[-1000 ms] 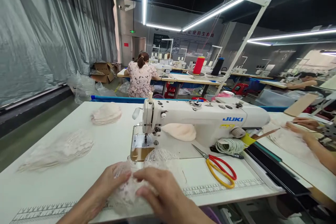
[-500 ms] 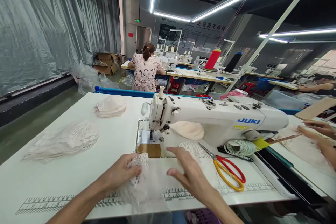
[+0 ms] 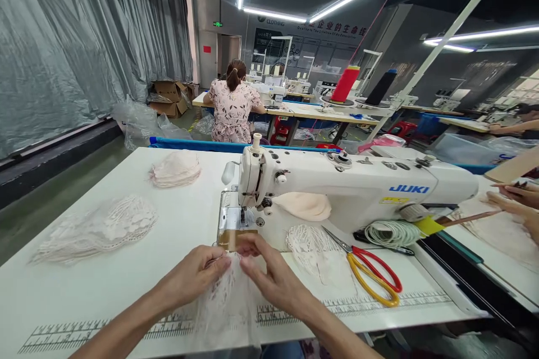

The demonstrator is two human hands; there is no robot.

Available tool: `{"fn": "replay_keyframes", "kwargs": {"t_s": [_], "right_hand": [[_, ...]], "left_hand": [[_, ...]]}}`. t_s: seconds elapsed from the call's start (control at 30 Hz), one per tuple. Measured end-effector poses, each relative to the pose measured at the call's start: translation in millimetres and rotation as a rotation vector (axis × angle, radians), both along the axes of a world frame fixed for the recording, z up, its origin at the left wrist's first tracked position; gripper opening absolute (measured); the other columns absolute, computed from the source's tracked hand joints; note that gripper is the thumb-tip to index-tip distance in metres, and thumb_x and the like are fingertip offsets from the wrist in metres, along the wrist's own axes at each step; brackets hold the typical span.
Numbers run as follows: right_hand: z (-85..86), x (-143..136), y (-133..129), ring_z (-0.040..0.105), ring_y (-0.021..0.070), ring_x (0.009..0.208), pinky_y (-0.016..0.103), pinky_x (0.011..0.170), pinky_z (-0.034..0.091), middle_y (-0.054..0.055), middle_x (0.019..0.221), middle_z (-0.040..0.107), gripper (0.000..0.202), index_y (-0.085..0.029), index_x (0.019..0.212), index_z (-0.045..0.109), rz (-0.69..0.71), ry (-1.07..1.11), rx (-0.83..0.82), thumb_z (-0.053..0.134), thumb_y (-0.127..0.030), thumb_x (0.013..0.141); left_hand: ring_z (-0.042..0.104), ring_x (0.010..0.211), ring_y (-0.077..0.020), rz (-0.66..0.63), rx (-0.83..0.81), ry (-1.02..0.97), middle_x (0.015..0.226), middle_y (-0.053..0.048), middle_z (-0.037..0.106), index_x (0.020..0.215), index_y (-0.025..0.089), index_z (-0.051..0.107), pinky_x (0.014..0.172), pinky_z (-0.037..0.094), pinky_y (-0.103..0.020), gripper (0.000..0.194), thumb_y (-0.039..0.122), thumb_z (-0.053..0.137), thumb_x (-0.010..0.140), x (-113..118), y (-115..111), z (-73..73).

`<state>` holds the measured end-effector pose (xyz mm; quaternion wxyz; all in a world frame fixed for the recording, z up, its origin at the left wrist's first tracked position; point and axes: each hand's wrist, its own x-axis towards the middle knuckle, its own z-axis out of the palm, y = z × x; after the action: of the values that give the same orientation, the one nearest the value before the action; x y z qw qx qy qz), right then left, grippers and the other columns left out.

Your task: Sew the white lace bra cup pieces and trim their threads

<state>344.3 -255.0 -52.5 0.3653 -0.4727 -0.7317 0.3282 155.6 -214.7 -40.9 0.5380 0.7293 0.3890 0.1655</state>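
Observation:
Near the table's front edge, my left hand (image 3: 201, 272) is closed with thumb and fingers pinching a piece of sheer white lace fabric (image 3: 227, 308). The lace hangs down over the printed ruler and the table edge. My right hand (image 3: 273, 277) is at the lace's upper right edge, its thumb and bent fingers closing on it; the exact contact is partly hidden. Just beyond both hands is the needle area of a white sewing machine (image 3: 328, 179), with a brown plate (image 3: 236, 238) in front. Right of my right hand lies another lace piece (image 3: 309, 247).
Scissors (image 3: 373, 272) with red and yellow handles lie right of the lace. Two lace stacks, a nearer one (image 3: 101, 227) and a farther one (image 3: 176, 168), sit at left. Beige fabric (image 3: 303, 206) lies behind the machine arm. A co-worker's hands (image 3: 516, 205) are at far right.
My right hand has moved left from open space to the lace, and its fingers have come together there. My left hand still holds the lace, which now hangs more spread out.

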Motion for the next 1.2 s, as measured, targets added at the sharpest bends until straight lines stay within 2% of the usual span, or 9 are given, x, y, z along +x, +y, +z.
{"fn": "replay_keyframes", "kwargs": {"t_s": [0.1,0.27,0.4,0.57,0.67,0.8,0.9,1.0,1.2], "right_hand": [[1.4,-9.6,-4.1,0.052,0.0249,0.105,0.040,0.092,0.038,0.012,0.117,0.055,0.068,-0.016,0.131,0.034,-0.025,-0.087,0.080,0.067,-0.034,0.074],[0.7,-4.3,1.2,0.054,0.0168,0.075,0.030,0.073,0.041,0.001,0.079,0.061,0.009,-0.017,0.089,0.057,-0.018,-0.174,0.016,0.055,-0.022,0.082],[4.9,12.7,7.3,0.045,0.0103,0.059,0.021,0.055,0.034,-0.004,0.062,0.050,0.017,-0.016,0.074,0.055,0.088,-0.049,-0.084,0.049,-0.026,0.087],[3.6,16.0,14.5,0.040,0.0080,0.051,0.018,0.048,0.031,-0.004,0.057,0.047,0.022,-0.016,0.070,0.053,0.003,-0.131,-0.045,0.045,-0.024,0.089],[-1.2,17.3,25.3,0.043,0.0084,0.051,0.019,0.048,0.030,-0.004,0.057,0.050,0.021,-0.017,0.069,0.054,-0.062,-0.286,0.017,0.046,-0.021,0.088],[-9.9,21.1,44.6,0.049,0.0109,0.052,0.021,0.049,0.025,-0.002,0.061,0.057,0.017,-0.018,0.070,0.055,-0.134,-0.449,0.060,0.048,-0.014,0.085],[-15.1,22.4,55.3,0.051,0.0126,0.052,0.022,0.049,0.022,-0.001,0.063,0.058,0.014,-0.018,0.073,0.056,-0.152,-0.574,0.105,0.049,-0.014,0.085],[-17.4,21.8,59.6,0.052,0.0138,0.053,0.024,0.051,0.024,-0.001,0.062,0.058,0.013,-0.019,0.076,0.055,-0.140,-0.672,0.167,0.049,-0.017,0.087],[-16.4,19.3,46.5,0.054,0.0203,0.079,0.032,0.069,0.033,0.008,0.091,0.061,0.012,-0.016,0.088,0.056,-0.131,-0.748,0.341,0.046,-0.009,0.087]], "left_hand": [[0.019,0.055,-0.0105,-0.023,-0.026,-0.038,0.058,0.007,0.020,0.058,0.021,0.029,0.050,0.015,-0.025,0.048,0.060,0.037,0.085,6.2,3.8,-5.4],[0.019,0.054,-0.0104,0.004,-0.021,0.021,0.058,0.007,0.020,0.058,0.020,0.029,0.050,0.014,-0.026,0.046,0.056,0.040,0.085,2.6,5.6,-1.6],[0.023,0.057,-0.0108,-0.035,-0.186,-0.026,0.063,0.006,0.026,0.064,0.019,0.038,0.052,0.017,-0.024,0.041,0.054,0.048,0.082,-0.7,4.4,7.0],[0.031,0.059,-0.0116,-0.044,-0.224,-0.054,0.065,0.004,0.036,0.077,0.016,0.053,0.055,0.025,-0.022,0.042,0.057,0.049,0.080,5.3,8.5,11.6],[0.040,0.059,-0.0135,0.019,-0.028,0.086,0.064,0.003,0.044,0.079,0.016,0.057,0.054,0.030,-0.023,0.038,0.051,0.043,0.084,7.5,14.3,5.9],[0.051,0.070,-0.0174,0.210,0.599,0.248,0.082,-0.003,0.058,0.092,0.020,0.060,0.060,0.037,-0.026,0.027,0.030,0.035,0.091,11.4,19.5,-10.3],[0.055,0.077,-0.0172,0.115,0.967,0.250,0.091,-0.005,0.060,0.093,0.020,0.061,0.067,0.041,-0.029,0.029,0.013,0.032,0.091,16.5,23.1,-24.8],[0.056,0.082,-0.0182,-0.028,1.093,0.227,0.094,-0.006,0.063,0.095,0.018,0.060,0.070,0.043,-0.031,0.031,0.003,0.034,0.087,20.9,27.4,-38.7],[0.056,0.095,-0.0200,-0.006,1.216,0.283,0.103,-0.009,0.062,0.105,0.015,0.057,0.082,0.040,-0.035,0.036,-0.003,0.032,0.084,26.2,29.2,-56.6]]}}
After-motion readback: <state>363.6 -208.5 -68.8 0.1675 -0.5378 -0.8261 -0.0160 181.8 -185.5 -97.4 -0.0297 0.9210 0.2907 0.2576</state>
